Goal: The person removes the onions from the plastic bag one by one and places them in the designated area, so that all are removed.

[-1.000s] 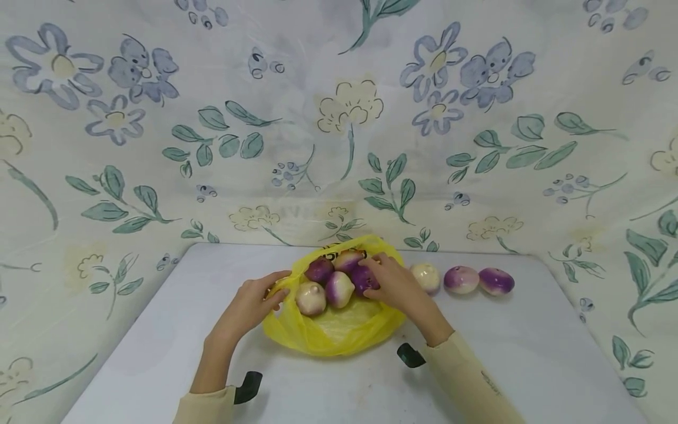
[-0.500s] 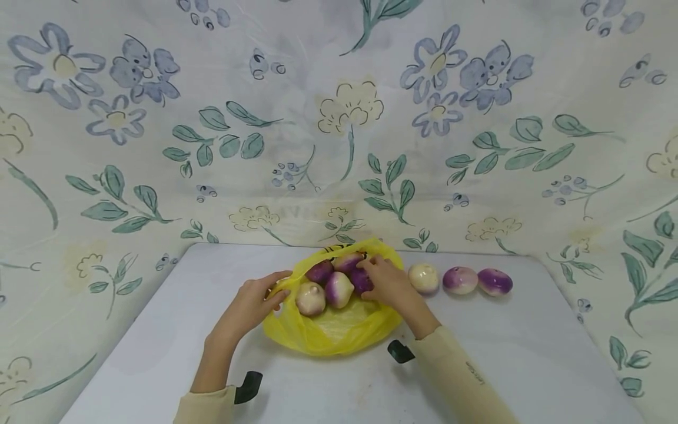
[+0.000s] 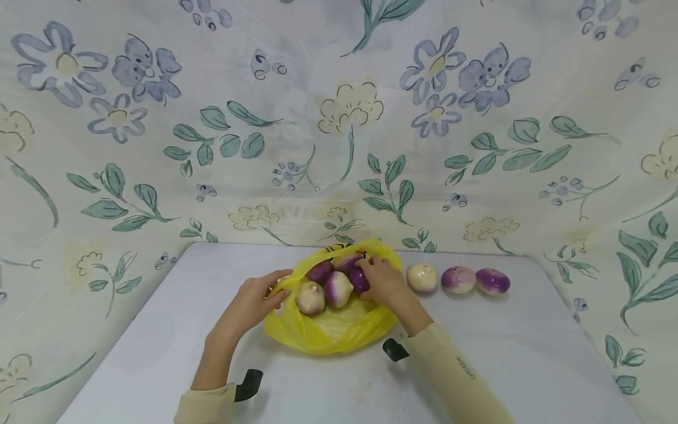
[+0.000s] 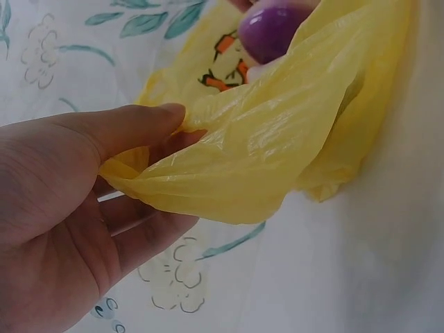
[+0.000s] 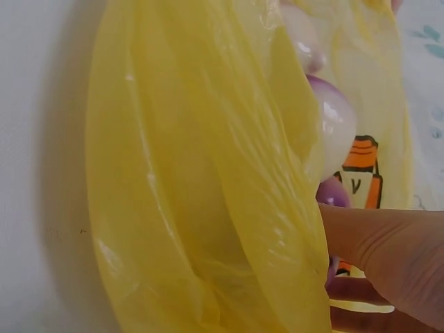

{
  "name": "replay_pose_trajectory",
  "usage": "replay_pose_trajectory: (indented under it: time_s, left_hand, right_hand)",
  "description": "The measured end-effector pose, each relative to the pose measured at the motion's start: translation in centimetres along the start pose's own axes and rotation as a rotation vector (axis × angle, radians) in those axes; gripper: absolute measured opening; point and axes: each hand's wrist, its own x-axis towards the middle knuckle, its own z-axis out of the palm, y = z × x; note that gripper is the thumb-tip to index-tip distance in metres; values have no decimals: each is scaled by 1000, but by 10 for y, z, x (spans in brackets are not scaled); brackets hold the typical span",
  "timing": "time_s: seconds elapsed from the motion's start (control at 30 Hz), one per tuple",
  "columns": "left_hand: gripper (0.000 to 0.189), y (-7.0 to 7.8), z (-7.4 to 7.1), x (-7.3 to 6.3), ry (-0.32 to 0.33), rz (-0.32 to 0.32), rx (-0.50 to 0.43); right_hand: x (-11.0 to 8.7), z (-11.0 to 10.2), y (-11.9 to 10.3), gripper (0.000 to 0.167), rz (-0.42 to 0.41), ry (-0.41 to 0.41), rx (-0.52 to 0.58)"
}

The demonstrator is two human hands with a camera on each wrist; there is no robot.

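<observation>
A yellow plastic bag lies with its mouth spread towards me. Inside sit several glossy purple-and-white onions, among them a pale onion and a two-toned onion. My left hand pinches the bag's left rim; the left wrist view shows the gathered plastic between thumb and fingers. On the other side my right hand reaches into the bag and grips a dark purple onion, thumb in front and fingers behind. In the right wrist view the bag's wall hides most of that onion.
Right of the bag, a white onion, a pink-white onion and a purple onion stand in a row on the white table. A flowered cloth hangs behind and at both sides.
My right hand and forearm have shifted slightly left, the dark purple onion moving closer to the others in the bag. The left hand stays on the rim.
</observation>
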Motion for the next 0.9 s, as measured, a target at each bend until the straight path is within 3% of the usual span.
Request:
replay_pose_trajectory:
  time_s: [0.43,0.9]
  left_hand:
    - [46,5,2,-1,-4,-6,-17]
    - [46,5,0,-1,3,4,-21]
  right_hand:
    - [1,8,-1,77,57,0,42]
    - [-1,8,3,78,44,34,108]
